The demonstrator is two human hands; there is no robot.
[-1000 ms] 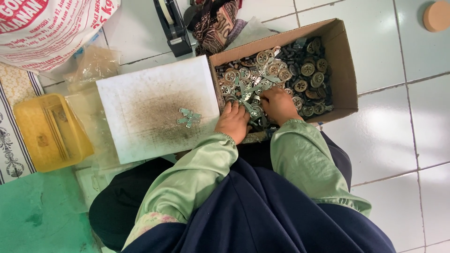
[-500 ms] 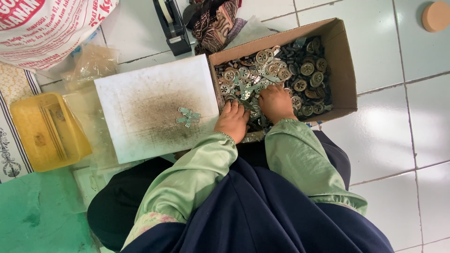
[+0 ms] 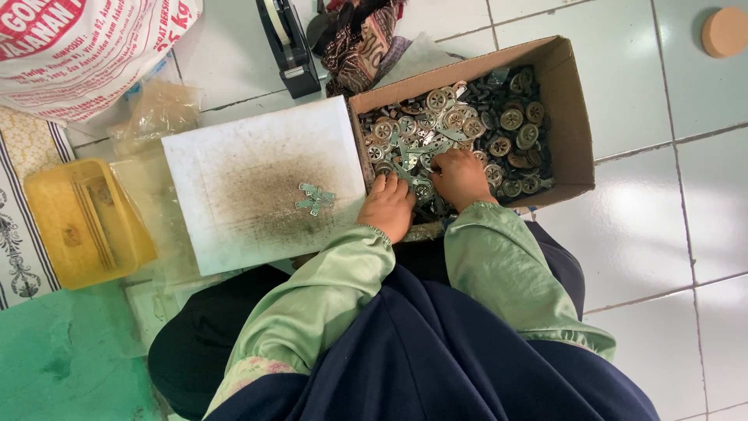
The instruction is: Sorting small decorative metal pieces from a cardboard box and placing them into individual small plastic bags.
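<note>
A brown cardboard box (image 3: 573, 117) on the tiled floor holds a heap of small metal parts (image 3: 467, 132): round discs and flat strips. Both of my hands reach into its near left corner. My left hand (image 3: 387, 207) rests knuckles-up on the box edge with its fingertips in the parts. My right hand (image 3: 461, 178) lies curled over the heap, fingers buried among the pieces. What either hand grips is hidden. Left of the box lies a dirty white board (image 3: 261, 183) with a few metal strips (image 3: 315, 198) on it.
A yellow plastic tray (image 3: 86, 222) sits at the left beside crumpled clear plastic bags (image 3: 156, 113). A large printed sack (image 3: 86, 47) fills the top left. A black tape dispenser (image 3: 287, 43) and patterned cloth (image 3: 360, 43) lie behind the board. A round tan lid (image 3: 725, 31) rests top right.
Both hands have shifted slightly within the box's near corner, fingers working among the parts. The board and its strips have not moved.
</note>
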